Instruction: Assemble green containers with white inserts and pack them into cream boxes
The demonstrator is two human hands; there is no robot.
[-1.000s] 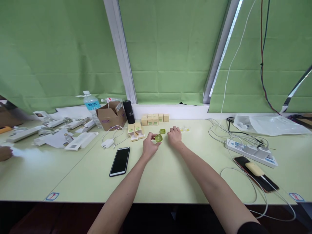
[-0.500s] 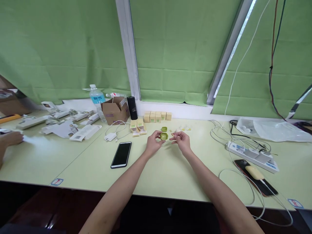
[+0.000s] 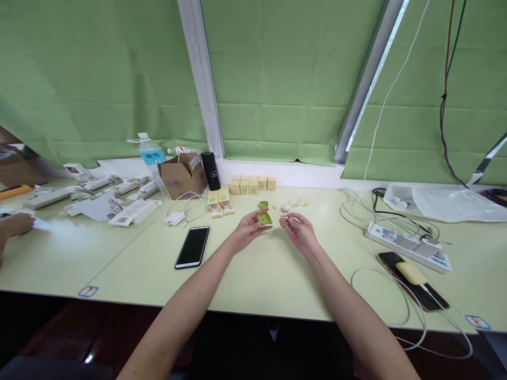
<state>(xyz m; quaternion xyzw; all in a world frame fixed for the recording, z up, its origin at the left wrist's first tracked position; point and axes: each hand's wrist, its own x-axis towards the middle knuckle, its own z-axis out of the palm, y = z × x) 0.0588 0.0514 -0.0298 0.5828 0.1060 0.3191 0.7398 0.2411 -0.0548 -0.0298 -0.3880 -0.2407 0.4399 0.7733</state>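
My left hand is held palm up just above the pale green table, its fingertips closed on a small olive-green case. My right hand, also palm up, pinches a tiny pale piece between thumb and forefinger, a short gap right of the case. A second small green case lies on the table just behind them. Small pale and yellow pieces lie beyond my right hand.
A row of small tan boxes, two open boxes, a black cylinder, a cardboard box and a water bottle stand at the back. A black phone lies left, a power strip and cables right. Another person's hand rests far left.
Both hands lifted off the table and turned palm up. My right hand picked up the tiny pale piece and drew it near the green case in my left hand.
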